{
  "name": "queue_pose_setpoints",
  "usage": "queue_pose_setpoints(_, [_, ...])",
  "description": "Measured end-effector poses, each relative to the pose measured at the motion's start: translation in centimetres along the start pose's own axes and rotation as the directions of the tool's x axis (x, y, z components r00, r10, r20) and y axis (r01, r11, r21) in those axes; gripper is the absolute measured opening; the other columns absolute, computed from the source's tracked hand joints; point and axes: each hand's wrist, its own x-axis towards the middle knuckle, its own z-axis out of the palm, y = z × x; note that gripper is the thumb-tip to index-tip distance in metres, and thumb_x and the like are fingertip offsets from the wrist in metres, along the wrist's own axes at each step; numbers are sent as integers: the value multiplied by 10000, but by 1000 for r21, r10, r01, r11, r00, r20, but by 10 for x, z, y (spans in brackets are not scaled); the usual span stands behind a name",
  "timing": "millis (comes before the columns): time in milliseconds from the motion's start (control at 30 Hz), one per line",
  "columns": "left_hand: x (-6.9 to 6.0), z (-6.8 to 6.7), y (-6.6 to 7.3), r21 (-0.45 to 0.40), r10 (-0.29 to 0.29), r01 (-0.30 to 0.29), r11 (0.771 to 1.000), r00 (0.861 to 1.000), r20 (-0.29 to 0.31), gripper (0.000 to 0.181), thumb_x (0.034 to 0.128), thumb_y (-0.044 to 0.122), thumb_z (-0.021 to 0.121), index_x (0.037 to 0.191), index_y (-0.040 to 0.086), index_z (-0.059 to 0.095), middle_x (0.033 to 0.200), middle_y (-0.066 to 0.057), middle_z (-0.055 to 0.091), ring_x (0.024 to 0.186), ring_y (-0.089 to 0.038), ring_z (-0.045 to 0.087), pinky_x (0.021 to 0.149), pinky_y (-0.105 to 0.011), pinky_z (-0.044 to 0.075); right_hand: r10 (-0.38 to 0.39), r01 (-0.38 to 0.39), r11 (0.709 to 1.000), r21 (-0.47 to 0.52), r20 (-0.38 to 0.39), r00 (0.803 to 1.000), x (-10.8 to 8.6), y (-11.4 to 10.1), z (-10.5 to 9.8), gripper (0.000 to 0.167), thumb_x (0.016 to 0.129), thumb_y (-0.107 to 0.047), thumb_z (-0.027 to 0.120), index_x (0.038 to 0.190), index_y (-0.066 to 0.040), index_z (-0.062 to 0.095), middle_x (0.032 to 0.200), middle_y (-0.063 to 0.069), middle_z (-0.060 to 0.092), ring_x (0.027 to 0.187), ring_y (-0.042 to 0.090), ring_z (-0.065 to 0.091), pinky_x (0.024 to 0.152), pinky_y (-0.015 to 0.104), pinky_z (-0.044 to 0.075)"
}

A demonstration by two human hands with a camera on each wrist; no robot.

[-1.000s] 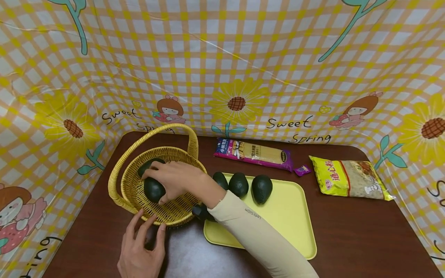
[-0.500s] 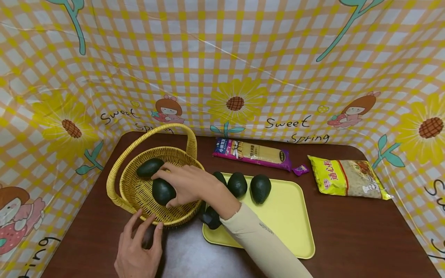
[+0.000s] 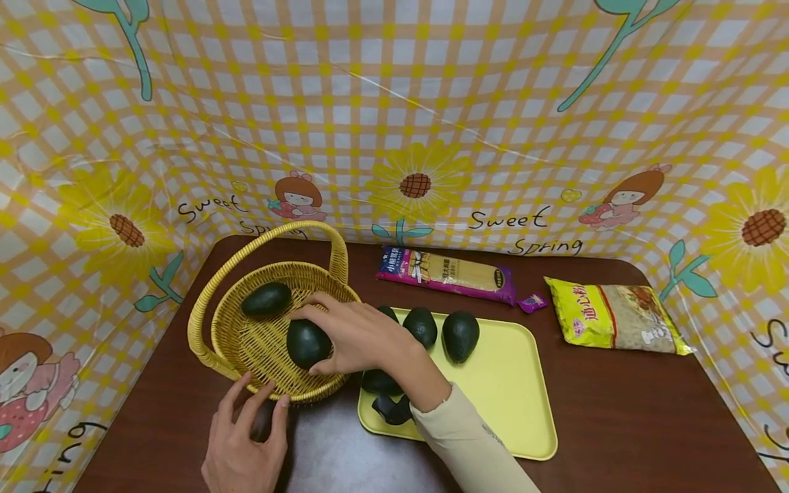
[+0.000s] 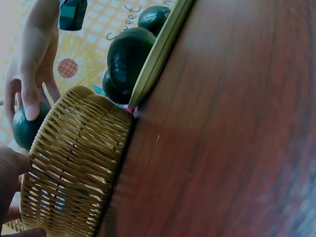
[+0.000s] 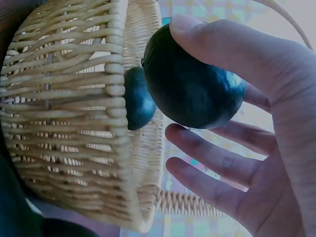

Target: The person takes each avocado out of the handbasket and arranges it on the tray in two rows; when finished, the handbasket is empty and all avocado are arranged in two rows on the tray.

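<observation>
My right hand [image 3: 364, 335] grips a dark green avocado [image 3: 307, 344] over the right side of the wicker basket [image 3: 265, 356]. In the right wrist view the thumb and fingers hold that avocado [image 5: 192, 79] at the basket's rim level. Another avocado [image 3: 267, 300] lies inside the basket at the back left. My left hand [image 3: 245, 438] rests its fingertips on the basket's front rim, fingers spread and slightly bent. On the yellow tray [image 3: 505, 390], right of the basket, lie several avocados, one of them [image 3: 460, 337] near the middle of the back edge.
A purple pasta packet [image 3: 456, 275] lies behind the tray, with a small purple packet [image 3: 533, 303] beside it. Farther right is a yellow bag [image 3: 616, 316]. The basket's tall handle [image 3: 228, 270] arches up. A black wrist device [image 3: 392, 409] hangs under the right forearm.
My right hand has moved right, carrying the avocado away from the one at the basket's back left. More of the tray's left side shows. The left hand has stayed at the rim.
</observation>
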Motion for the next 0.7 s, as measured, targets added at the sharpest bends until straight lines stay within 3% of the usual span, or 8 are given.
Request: queue_pose_setpoints(700, [0,0,3,-19,-13,13,1000,1000,-1,264,868,248,931,1085,123,849,1353,-132,710,965,-421,707,640,-652,566,128,-110,987,119,-156,979,-60,16,-11,798,846,-422,943,1522,-217,572,1535,42,532,979,198,726,867,401,610])
